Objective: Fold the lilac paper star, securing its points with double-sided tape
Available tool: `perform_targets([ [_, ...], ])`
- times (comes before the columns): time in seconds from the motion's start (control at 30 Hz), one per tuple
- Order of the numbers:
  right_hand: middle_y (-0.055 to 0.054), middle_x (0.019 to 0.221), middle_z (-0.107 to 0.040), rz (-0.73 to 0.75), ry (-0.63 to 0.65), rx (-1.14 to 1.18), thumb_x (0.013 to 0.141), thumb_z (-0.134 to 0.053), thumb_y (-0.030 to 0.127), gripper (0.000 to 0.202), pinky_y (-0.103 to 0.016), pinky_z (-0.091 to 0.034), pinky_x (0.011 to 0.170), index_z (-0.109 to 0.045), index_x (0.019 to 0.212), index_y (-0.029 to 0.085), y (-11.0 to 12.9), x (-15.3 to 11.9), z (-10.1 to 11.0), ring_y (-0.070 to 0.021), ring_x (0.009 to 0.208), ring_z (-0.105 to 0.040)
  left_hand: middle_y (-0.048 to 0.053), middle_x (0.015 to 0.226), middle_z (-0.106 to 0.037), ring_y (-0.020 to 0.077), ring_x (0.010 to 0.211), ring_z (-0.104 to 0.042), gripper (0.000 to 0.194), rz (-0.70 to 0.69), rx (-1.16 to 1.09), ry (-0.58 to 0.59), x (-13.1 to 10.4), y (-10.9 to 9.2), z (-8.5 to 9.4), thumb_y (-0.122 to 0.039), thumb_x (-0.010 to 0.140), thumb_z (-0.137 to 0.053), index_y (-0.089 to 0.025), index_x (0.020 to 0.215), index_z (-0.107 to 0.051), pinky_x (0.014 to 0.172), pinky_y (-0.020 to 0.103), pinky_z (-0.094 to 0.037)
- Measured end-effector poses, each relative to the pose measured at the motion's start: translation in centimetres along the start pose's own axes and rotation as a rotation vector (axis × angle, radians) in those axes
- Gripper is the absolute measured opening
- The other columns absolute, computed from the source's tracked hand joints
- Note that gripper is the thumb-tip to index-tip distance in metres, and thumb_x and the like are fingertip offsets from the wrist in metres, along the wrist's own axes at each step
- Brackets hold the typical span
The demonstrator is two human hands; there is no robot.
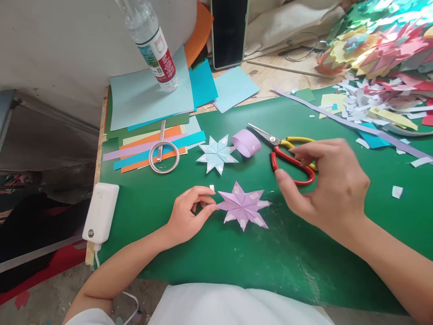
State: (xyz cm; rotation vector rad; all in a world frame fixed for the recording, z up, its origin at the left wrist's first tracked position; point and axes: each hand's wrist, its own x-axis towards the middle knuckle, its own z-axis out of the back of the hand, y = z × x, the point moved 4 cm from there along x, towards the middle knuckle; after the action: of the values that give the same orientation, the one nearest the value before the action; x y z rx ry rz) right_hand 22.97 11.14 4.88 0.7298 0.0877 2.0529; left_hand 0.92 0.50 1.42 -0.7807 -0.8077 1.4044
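Note:
A purple folded-paper star with white patches on its points lies on the green tabletop. My left hand pinches the star's left tip between thumb and fingers. Over the handles of the scissors, which are red and yellow, hovers my right hand, thumb and fingers apart, with nothing visible in it. Behind the purple star are a light blue paper star and a purple paper ring. A small white scrap shows by my left fingertips.
A roll of tape lies on coloured paper strips at left. The water bottle stands on paper sheets. A white power bank sits at the left edge. Paper scraps pile up at right, and a phone stands behind.

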Motion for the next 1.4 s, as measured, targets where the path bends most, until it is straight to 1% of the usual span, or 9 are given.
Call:
perform_targets([
  [0.1, -0.008, 0.093, -0.066, -0.024, 0.194, 0.438, 0.081, -0.064, 0.043, 0.038, -0.032, -0.054, 0.068, -0.052, 0.109, 0.021, 1.8, -1.0, -0.5, -0.0216, 0.083, -0.065, 0.001, 0.073, -0.072, 0.012, 0.064, -0.062, 0.017, -0.097, -0.029, 0.011, -0.1, -0.3, -0.2, -0.018, 0.087, -0.062, -0.021, 0.102, -0.056, 0.054, 0.022, -0.042],
  [0.2, -0.006, 0.095, -0.069, -0.259, 0.517, 0.777, 0.075, -0.072, 0.044, 0.047, -0.029, -0.056, 0.071, -0.052, 0.112, 0.022, 3.3, -2.2, -1.8, -0.019, 0.083, -0.067, 0.001, 0.072, -0.071, 0.0127, 0.066, -0.058, 0.017, -0.203, -0.047, 0.022, -0.3, -0.7, -0.3, -0.016, 0.087, -0.062, -0.02, 0.103, -0.056, 0.056, 0.023, -0.044],
  [0.3, 0.0, 0.078, -0.069, -0.455, 0.715, 0.933, 0.077, -0.07, 0.041, 0.034, -0.025, -0.053, 0.058, -0.057, 0.102, 0.022, 4.3, -3.0, -2.7, -0.0138, 0.065, -0.064, 0.001, 0.072, -0.071, 0.0123, 0.066, -0.053, 0.02, -0.261, -0.09, 0.028, -0.3, -0.8, -0.4, -0.014, 0.086, -0.062, -0.02, 0.105, -0.055, 0.057, 0.023, -0.043],
  [0.43, 0.003, 0.063, -0.064, -0.579, 0.838, 1.004, 0.077, -0.067, 0.039, 0.021, -0.022, -0.043, 0.045, -0.062, 0.079, 0.02, 4.9, -3.4, -3.1, -0.0093, 0.048, -0.053, 0.001, 0.072, -0.07, 0.0117, 0.066, -0.053, 0.022, -0.275, -0.122, 0.012, -0.4, -0.8, -0.3, -0.014, 0.087, -0.062, -0.02, 0.106, -0.054, 0.058, 0.024, -0.043],
  [0.53, 0.002, 0.062, -0.064, -0.663, 0.847, 1.036, 0.077, -0.067, 0.04, 0.023, -0.022, -0.04, 0.043, -0.061, 0.076, 0.018, 4.9, -3.5, -3.3, -0.0086, 0.046, -0.05, 0.001, 0.077, -0.067, 0.0112, 0.068, -0.054, 0.019, -0.262, -0.117, -0.004, -0.3, -0.8, -0.2, -0.014, 0.087, -0.061, -0.02, 0.104, -0.056, 0.058, 0.023, -0.044],
  [0.7, 0.001, 0.062, -0.063, -0.731, 0.811, 1.01, 0.076, -0.067, 0.043, 0.026, -0.021, -0.037, 0.042, -0.06, 0.074, 0.018, 4.6, -3.7, -3.7, -0.0087, 0.047, -0.049, 0.005, 0.103, -0.052, 0.0109, 0.081, -0.056, 0.008, -0.392, 0.101, -0.235, -0.6, -1.9, 1.0, -0.012, 0.084, -0.064, -0.018, 0.09, -0.062, 0.066, 0.024, -0.052],
  [0.9, 0.001, 0.063, -0.061, -0.735, 0.754, 0.996, 0.075, -0.069, 0.043, 0.027, -0.021, -0.036, 0.043, -0.059, 0.071, 0.018, 4.6, -3.7, -3.7, -0.0077, 0.047, -0.047, 0.002, 0.082, -0.065, 0.0122, 0.074, -0.054, 0.013, -0.639, 0.207, -0.226, -1.2, -3.7, 1.3, -0.005, 0.083, -0.065, -0.017, 0.089, -0.064, 0.063, 0.025, -0.049],
  [1.13, 0.002, 0.063, -0.061, -0.755, 0.689, 1.041, 0.076, -0.069, 0.044, 0.027, -0.021, -0.035, 0.044, -0.062, 0.073, 0.018, 4.9, -4.0, -3.9, -0.0074, 0.049, -0.046, 0.003, 0.078, -0.074, 0.0115, 0.069, -0.064, 0.019, -0.323, -0.174, -0.193, -1.3, -2.5, -0.2, -0.002, 0.08, -0.068, -0.018, 0.091, -0.07, 0.062, 0.024, -0.052],
  [1.4, 0.001, 0.064, -0.061, -0.751, 0.644, 1.056, 0.078, -0.068, 0.043, 0.027, -0.021, -0.038, 0.047, -0.061, 0.073, 0.018, 5.1, -4.3, -4.0, -0.0086, 0.052, -0.051, 0.002, 0.084, -0.077, 0.0093, 0.062, -0.058, 0.022, -0.034, -0.24, -0.157, -1.7, -1.1, -0.8, -0.012, 0.08, -0.072, -0.025, 0.097, -0.075, 0.053, 0.021, -0.045],
])
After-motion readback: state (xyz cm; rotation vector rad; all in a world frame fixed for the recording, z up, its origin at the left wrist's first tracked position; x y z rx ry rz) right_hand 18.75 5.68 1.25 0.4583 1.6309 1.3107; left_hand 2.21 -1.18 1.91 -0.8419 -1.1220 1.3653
